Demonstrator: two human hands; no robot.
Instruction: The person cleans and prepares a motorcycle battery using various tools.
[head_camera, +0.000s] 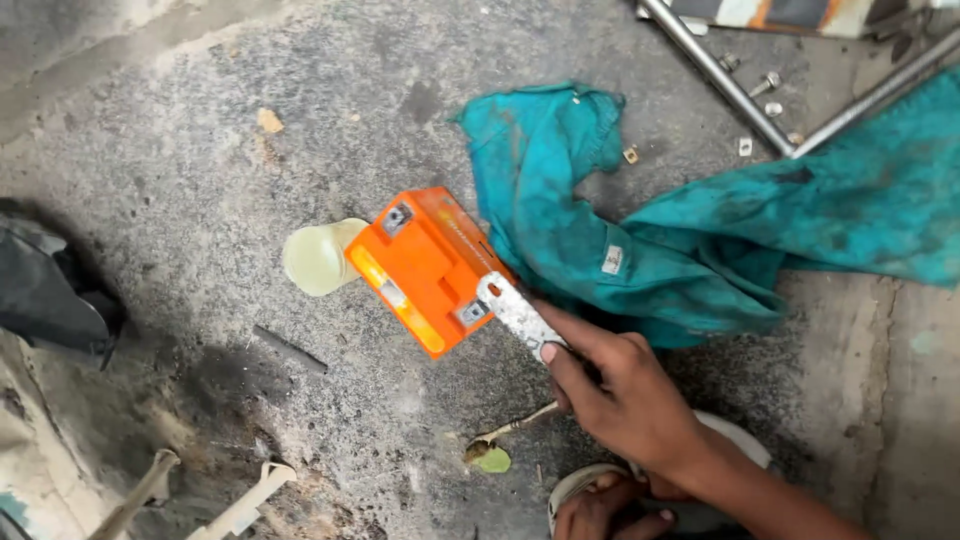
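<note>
An orange box-shaped battery (425, 268) with two metal terminals on top lies on the rough concrete floor. My right hand (625, 395) reaches in from the lower right, shut on a flat, worn metal strip (515, 310). The strip's holed end rests at the battery's near terminal. My thumb presses along the strip. A pale round cap (315, 258) touches the battery's far-left side. My left hand is out of view.
A stained teal cloth (700, 225) spreads to the right of the battery. Metal rods (720, 75) with loose bolts and nuts lie at the top right. A sandalled foot (610, 505) shows at the bottom; a dark bag (45, 290) sits at the left, white plastic pieces (245, 505) below it.
</note>
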